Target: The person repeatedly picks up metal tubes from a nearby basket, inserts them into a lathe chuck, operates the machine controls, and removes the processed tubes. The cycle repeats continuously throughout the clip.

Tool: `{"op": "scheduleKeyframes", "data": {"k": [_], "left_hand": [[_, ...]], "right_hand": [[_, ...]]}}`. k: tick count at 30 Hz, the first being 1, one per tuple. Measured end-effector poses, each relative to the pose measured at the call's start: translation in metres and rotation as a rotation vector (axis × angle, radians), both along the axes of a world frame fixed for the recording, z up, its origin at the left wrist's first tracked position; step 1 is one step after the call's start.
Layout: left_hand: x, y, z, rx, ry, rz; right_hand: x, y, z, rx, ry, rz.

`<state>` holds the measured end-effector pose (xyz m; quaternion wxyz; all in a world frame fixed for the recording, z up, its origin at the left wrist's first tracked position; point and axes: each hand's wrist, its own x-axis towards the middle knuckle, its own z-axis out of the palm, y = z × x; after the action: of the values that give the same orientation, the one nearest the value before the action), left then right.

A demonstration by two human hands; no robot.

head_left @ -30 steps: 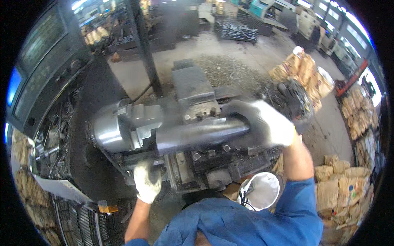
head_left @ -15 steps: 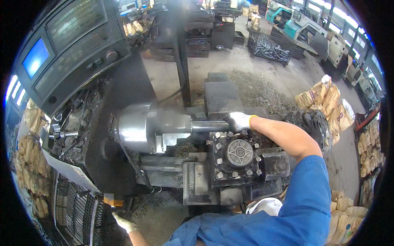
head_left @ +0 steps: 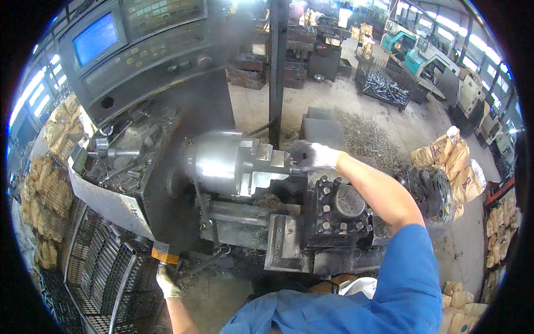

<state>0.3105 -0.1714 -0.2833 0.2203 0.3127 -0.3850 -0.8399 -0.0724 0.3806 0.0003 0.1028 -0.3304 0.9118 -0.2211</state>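
My right hand (head_left: pixel 321 156), in a pale work glove with darkened fingertips, closes around the end of a metal bar (head_left: pixel 298 172) beside the jaws of a lathe chuck (head_left: pixel 221 163). Only a short stub of the bar shows; my fingers hide part of it. Right below this hand sits the tool post (head_left: pixel 349 201) with its bolts and round cap. My left hand (head_left: pixel 167 281), also gloved, is at the lower left, directly under an orange block (head_left: pixel 165 254) at the machine's corner. Its fingers curl up against something there that I cannot make out.
A control panel (head_left: pixel 161 50) with a lit screen rises at the left. Below it, loose parts and tools lie in a tray (head_left: pixel 105 192). Metal bars fill a mesh crate (head_left: pixel 100 267). Sacks (head_left: pixel 453 161) stand at right; a wire bin (head_left: pixel 384 83) of parts is farther back.
My right hand has moved in toward the chuck, and much less of the bar shows. The left hand has risen to the orange block. The whole view has shifted.
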Motion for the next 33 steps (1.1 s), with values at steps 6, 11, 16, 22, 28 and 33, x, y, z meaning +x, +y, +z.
{"op": "scheduleKeyframes", "data": {"k": [6, 11, 16, 22, 28, 33], "left_hand": [[0.01, 0.065, 0.083, -1.041, -0.813, 0.168], [-0.035, 0.11, 0.159, -1.669, -0.191, 0.366], [-0.185, 0.164, 0.302, -2.006, 0.197, 0.189], [-0.362, 0.157, 0.389, -2.257, -0.283, 0.216], [-0.347, 0.18, 0.393, -2.125, -0.341, 0.107], [-0.208, 0.239, 0.276, -2.004, 0.28, -0.347]], "right_hand": [[0.135, 0.142, 0.012, -0.283, 0.987, -0.778], [0.319, 0.353, -0.171, -0.534, 0.386, -1.515], [0.431, 0.28, -0.291, -0.073, 0.292, -1.494], [0.337, 0.172, -0.311, -0.133, -0.125, -0.98], [0.26, 0.085, -0.287, -0.189, -0.24, -0.492], [0.242, 0.013, -0.27, -0.198, -0.292, -0.217]]}}
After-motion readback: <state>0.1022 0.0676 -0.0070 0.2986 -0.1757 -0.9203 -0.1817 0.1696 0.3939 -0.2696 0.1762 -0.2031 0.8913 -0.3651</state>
